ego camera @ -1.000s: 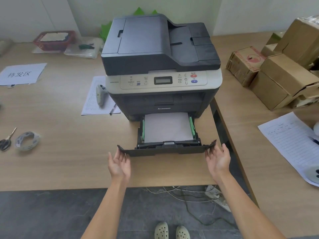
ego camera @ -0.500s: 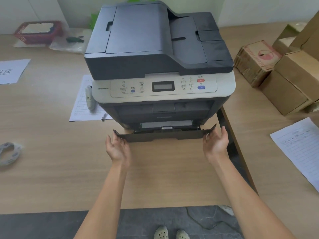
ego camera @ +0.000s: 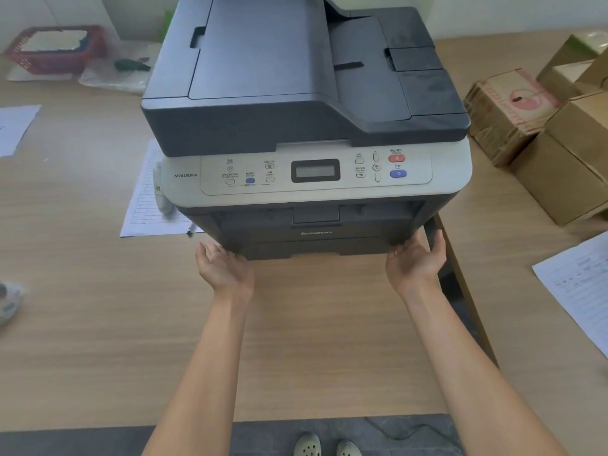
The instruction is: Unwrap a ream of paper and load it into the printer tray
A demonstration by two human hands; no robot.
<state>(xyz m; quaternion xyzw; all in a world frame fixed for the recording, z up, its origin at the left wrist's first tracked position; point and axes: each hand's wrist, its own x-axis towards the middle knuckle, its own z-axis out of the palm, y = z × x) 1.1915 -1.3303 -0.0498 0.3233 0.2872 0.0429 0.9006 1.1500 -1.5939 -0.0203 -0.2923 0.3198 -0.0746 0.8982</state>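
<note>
A dark grey and white printer (ego camera: 306, 103) stands on the wooden table (ego camera: 316, 340). Its paper tray (ego camera: 316, 247) sits pushed fully into the base, so the white paper inside is hidden. My left hand (ego camera: 222, 266) rests flat against the tray's left front corner, fingers apart. At the tray's right front corner my right hand (ego camera: 415, 260) presses with an open palm, thumb up beside the printer's side. Neither hand wraps around anything.
Printed sheets lie left of the printer (ego camera: 148, 205) and at the right edge (ego camera: 579, 284). Cardboard boxes (ego camera: 559, 153) are stacked at the right. A red basket (ego camera: 52, 49) stands at the back left. A gap (ego camera: 460, 291) separates two tables. A tape roll (ego camera: 8, 302) lies far left.
The tray, pulled out with paper showing a second ago, has slid fully into the printer. Both hands moved forward with it, and the camera came closer.
</note>
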